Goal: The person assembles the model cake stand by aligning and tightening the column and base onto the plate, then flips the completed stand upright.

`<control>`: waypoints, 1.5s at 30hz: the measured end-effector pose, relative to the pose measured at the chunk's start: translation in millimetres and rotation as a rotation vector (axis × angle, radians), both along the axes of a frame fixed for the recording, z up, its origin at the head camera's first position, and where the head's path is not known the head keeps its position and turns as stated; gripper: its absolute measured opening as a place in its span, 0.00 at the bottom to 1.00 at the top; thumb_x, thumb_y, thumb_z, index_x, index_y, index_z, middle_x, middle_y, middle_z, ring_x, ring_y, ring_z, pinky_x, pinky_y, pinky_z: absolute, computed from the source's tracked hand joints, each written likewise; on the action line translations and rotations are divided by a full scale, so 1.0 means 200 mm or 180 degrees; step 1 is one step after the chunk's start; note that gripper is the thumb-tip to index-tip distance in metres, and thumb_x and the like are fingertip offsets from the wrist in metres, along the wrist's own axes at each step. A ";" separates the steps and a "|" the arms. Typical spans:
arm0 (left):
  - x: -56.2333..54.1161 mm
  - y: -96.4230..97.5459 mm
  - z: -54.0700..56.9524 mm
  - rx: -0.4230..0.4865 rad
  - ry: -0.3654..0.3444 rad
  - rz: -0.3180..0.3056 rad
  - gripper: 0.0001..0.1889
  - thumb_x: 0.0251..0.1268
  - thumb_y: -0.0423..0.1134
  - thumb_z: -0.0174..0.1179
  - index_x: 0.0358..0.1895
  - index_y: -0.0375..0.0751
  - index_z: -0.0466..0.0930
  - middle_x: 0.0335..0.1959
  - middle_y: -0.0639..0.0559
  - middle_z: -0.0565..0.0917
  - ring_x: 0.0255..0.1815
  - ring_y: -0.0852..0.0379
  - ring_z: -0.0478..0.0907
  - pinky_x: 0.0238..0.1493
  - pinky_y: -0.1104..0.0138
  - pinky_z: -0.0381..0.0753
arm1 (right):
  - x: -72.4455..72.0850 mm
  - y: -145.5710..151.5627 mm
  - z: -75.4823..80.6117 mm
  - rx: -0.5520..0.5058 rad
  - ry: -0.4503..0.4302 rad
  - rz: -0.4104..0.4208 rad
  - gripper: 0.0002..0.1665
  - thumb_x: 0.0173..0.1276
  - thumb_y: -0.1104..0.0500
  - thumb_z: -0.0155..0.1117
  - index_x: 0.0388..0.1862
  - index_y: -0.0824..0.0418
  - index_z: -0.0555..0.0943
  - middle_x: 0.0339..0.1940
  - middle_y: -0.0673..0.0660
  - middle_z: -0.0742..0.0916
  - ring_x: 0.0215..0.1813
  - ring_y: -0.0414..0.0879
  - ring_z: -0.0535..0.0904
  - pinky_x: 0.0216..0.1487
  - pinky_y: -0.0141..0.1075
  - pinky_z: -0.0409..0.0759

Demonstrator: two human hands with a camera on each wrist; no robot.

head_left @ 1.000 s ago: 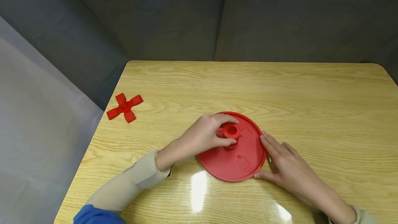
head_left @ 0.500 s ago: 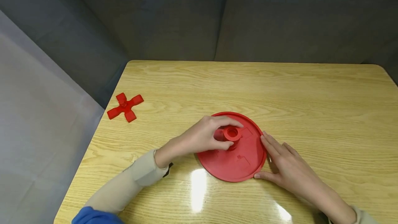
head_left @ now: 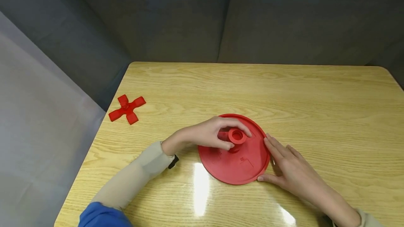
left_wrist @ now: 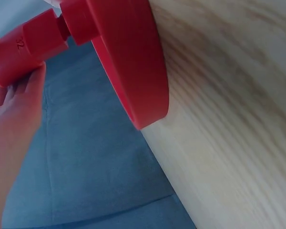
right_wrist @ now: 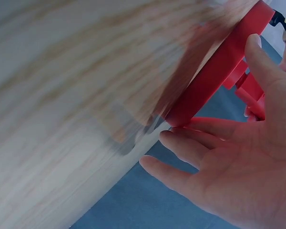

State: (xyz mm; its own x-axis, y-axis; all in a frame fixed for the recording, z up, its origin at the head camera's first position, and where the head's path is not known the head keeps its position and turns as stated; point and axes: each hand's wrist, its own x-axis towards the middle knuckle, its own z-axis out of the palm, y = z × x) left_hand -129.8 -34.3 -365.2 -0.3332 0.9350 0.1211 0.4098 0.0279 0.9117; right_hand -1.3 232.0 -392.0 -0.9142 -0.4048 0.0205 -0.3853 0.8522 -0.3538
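Observation:
A red round tray-like disc (head_left: 230, 171) with a raised rim lies on the table, faint outlines marked on its face. From its middle rises a red stepped cylinder (head_left: 238, 142) with a round hole in its top; in the left wrist view the cylinder (left_wrist: 40, 38) bears the number 32. My left hand (head_left: 206, 134) holds the cylinder, thumb on the near side and fingers curving round the far side. At the disc's right rim, my right hand (head_left: 293, 171) rests with thumb and nearly straight fingertips touching the edge; the right wrist view shows this hand (right_wrist: 243, 162) with fingers spread.
A red cross-shaped piece (head_left: 126, 109) with a small central post lies near the table's left edge. Light wood grain covers the table (head_left: 315, 97), with glare spots near the front. Dark cloth (head_left: 176, 20) hangs behind it, and a pale sheet (head_left: 38, 132) is at the left.
My left hand has turned clockwise about the cylinder, fingertips moving right and nearer, thumb moving left. The cylinder's top has shifted slightly right. The right hand and cross-shaped piece look unmoved.

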 end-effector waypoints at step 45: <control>-0.02 -0.03 -0.04 0.0051 -0.0632 0.0077 0.26 0.61 0.30 0.68 0.64 0.38 0.74 0.57 0.52 0.79 0.57 0.59 0.77 0.66 0.66 0.70 | 0.01 -0.01 -0.02 -0.0005 0.0062 0.0001 0.63 0.53 0.30 0.70 0.74 0.69 0.61 0.75 0.65 0.65 0.70 0.63 0.66 0.63 0.66 0.62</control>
State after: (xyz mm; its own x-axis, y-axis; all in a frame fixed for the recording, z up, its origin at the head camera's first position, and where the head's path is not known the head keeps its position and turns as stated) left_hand -133.2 -39.8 -373.3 -0.3744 0.9249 0.0656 0.2213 0.0204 0.9750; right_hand 0.9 230.2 -395.4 -0.9134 -0.4051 0.0390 -0.3925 0.8515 -0.3477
